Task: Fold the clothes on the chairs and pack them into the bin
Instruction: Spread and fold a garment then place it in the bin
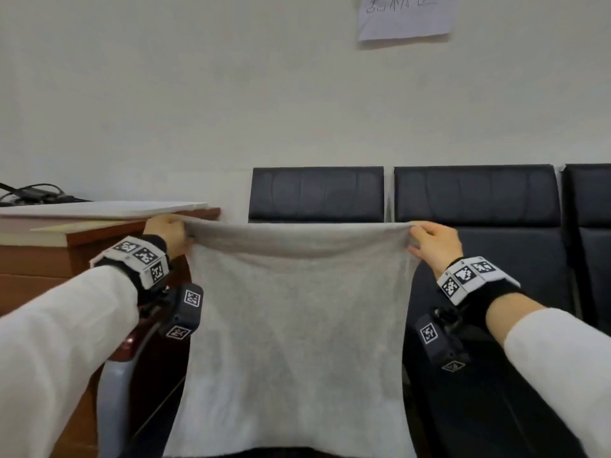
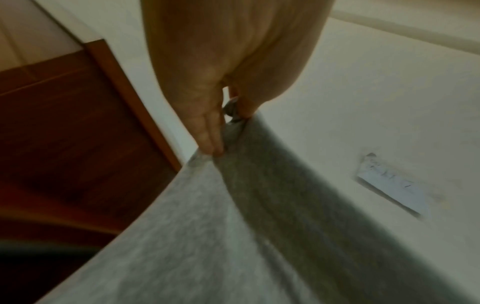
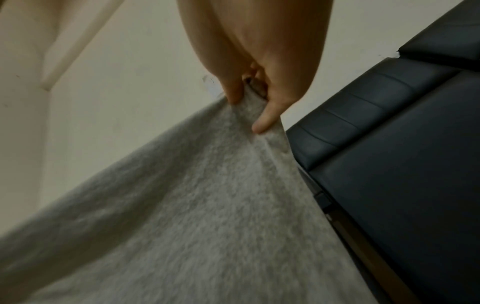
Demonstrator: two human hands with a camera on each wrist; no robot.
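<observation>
A light grey garment [image 1: 294, 332] hangs stretched in the air in front of the black chairs [image 1: 476, 193]. My left hand [image 1: 168, 234] pinches its top left corner and my right hand [image 1: 429, 242] pinches its top right corner. The top edge runs taut between them, and the cloth drops past the bottom of the head view. In the left wrist view my fingers [image 2: 211, 133] clamp a bunched fold of the grey garment [image 2: 207, 236]. In the right wrist view thumb and fingers [image 3: 267, 115] grip the grey garment [image 3: 207, 205]. No bin is in view.
A row of black padded chairs [image 3: 389, 164] stands against the white wall. A reddish wooden desk [image 1: 39, 259] with a white board and cables on top is at the left. A paper sheet [image 1: 405, 16] is taped on the wall above.
</observation>
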